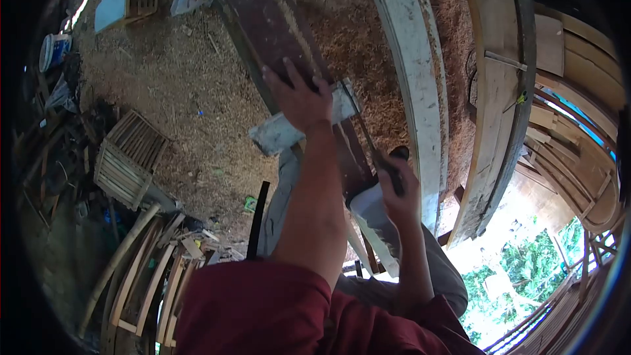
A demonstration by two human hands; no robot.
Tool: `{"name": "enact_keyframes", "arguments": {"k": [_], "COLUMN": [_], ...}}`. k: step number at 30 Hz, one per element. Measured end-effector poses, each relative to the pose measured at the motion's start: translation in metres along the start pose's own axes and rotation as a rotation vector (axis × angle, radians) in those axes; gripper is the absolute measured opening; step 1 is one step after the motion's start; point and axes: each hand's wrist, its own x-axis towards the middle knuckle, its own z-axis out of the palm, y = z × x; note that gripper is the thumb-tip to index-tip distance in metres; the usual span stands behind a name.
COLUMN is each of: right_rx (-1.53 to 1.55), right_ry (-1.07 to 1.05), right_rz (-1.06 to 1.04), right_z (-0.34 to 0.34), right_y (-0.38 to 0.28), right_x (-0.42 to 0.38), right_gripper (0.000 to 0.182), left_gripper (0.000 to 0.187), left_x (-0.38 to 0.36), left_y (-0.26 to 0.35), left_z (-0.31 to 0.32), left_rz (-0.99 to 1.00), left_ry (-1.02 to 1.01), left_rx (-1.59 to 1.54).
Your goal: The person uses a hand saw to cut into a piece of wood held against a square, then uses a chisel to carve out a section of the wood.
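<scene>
My left hand (300, 100) lies spread on a short whitish board (273, 134), which rests across a long dark reddish plank (266, 13). My right hand (401, 190) is wrapped round the dark handle of a saw (368, 135). The saw's thin blade runs up from that hand to the right end of the short board and touches it there. My knee in grey trousers shows below the plank, near the right hand.
Long pale planks (411, 66) and a wide curved board (493, 112) stand to the right. A slatted wooden crate (131, 158) sits on the shavings-covered ground at left. Wooden frames (139, 279) lie at lower left. A white-topped box (112, 8) is at upper left.
</scene>
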Motion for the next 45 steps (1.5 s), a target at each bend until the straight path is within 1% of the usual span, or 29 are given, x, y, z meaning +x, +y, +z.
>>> {"name": "enact_keyframes", "arguments": {"k": [1, 2, 4, 5, 7, 9, 10, 12, 15, 18, 20, 22, 24, 26, 27, 30, 31, 34, 35, 38, 39, 42, 43, 45], "right_rx": [0.182, 0.165, 0.127, -0.02, 0.108, 0.125, 0.101, 0.066, 0.182, -0.022, 0.125, 0.136, 0.024, 0.162, 0.232, 0.12, 0.041, 0.029, -0.016, 0.065, 0.097, 0.022, 0.047, 0.043], "right_ry": [0.008, 0.004, -0.007, 0.058, 0.001, -0.006, 0.0, 0.015, -0.018, 0.045, -0.005, -0.019, -0.004, 0.015, 0.033, 0.029, 0.019, 0.024, 0.109, 0.09, 0.063, 0.114, 0.117, 0.109], "right_rz": [0.078, 0.096, 0.137, -0.05, 0.026, 0.047, 0.047, 0.0, 0.191, 0.009, 0.091, 0.145, 0.107, 0.228, 0.262, 0.261, 0.303, 0.093, -0.078, 0.073, 0.175, 0.012, 0.048, 0.007], "right_z": [-0.002, 0.002, 0.014, 0.03, 0.03, 0.035, 0.03, 0.023, 0.002, 0.032, 0.03, 0.017, 0.002, -0.005, -0.007, -0.01, -0.015, -0.011, -0.004, -0.017, -0.015, 0.037, 0.032, 0.013], "right_y": [0.013, 0.009, 0.002, -0.008, -0.007, -0.011, -0.011, -0.016, -0.018, -0.024, -0.022, -0.024, -0.037, -0.032, -0.031, -0.046, -0.056, -0.062, -0.046, -0.051, -0.056, -0.033, -0.044, -0.046], "right_x": [-0.009, -0.002, 0.019, 0.043, 0.061, 0.062, 0.045, 0.027, 0.003, 0.049, 0.061, 0.041, 0.008, -0.011, -0.006, 0.026, 0.033, 0.011, -0.007, -0.031, -0.023, 0.028, 0.03, 0.013], "right_gripper": [0.037, 0.036, 0.036, 0.035, 0.034, 0.034, 0.034, 0.033, 0.034, 0.035, 0.035, 0.036, 0.037, 0.036, 0.036, 0.035, 0.034, 0.033, 0.031, 0.031, 0.032, 0.034, 0.035, 0.035], "left_gripper": [0.077, 0.077, 0.078, 0.079, 0.078, 0.078, 0.078, 0.078, 0.077, 0.077, 0.077, 0.077, 0.077, 0.078, 0.079, 0.079, 0.078, 0.077, 0.077, 0.076, 0.075, 0.074, 0.074, 0.074], "left_x": [-0.003, -0.003, 0.0, -0.003, -0.008, -0.007, -0.011, 0.004, -0.004, -0.004, -0.003, -0.01, 0.004, -0.005, -0.004, -0.004, -0.003, -0.005, -0.005, -0.005, -0.004, -0.005, -0.003, -0.003], "left_y": [0.0, 0.0, -0.001, -0.002, -0.002, -0.002, -0.005, 0.001, -0.004, -0.002, 0.0, -0.006, 0.009, -0.002, -0.001, -0.001, -0.001, -0.002, 0.0, -0.001, 0.002, 0.003, 0.003, 0.002], "left_z": [-0.003, -0.003, 0.0, -0.001, -0.007, -0.007, -0.007, 0.003, 0.001, 0.0, -0.002, -0.008, 0.003, -0.002, -0.002, -0.001, 0.001, 0.0, -0.002, -0.004, -0.004, -0.006, -0.007, -0.007], "left_rz": [-0.014, -0.03, -0.002, 0.008, -0.03, -0.029, -0.009, 0.003, -0.007, -0.009, -0.028, -0.038, -0.022, 0.0, 0.004, 0.016, 0.024, 0.035, 0.039, 0.035, 0.044, 0.05, 0.03, -0.014], "left_ry": [-0.018, -0.034, 0.015, 0.035, -0.017, -0.012, 0.004, 0.053, 0.021, 0.013, -0.019, -0.059, -0.026, -0.008, -0.007, 0.004, 0.017, 0.033, 0.037, 0.049, 0.054, 0.049, 0.023, -0.044], "left_rx": [-0.006, -0.013, -0.042, -0.053, -0.053, -0.043, -0.031, -0.035, -0.032, -0.017, 0.03, 0.052, 0.019, 0.013, 0.015, 0.05, 0.033, 0.007, 0.01, 0.019, 0.011, 0.017, 0.008, -0.005]}}
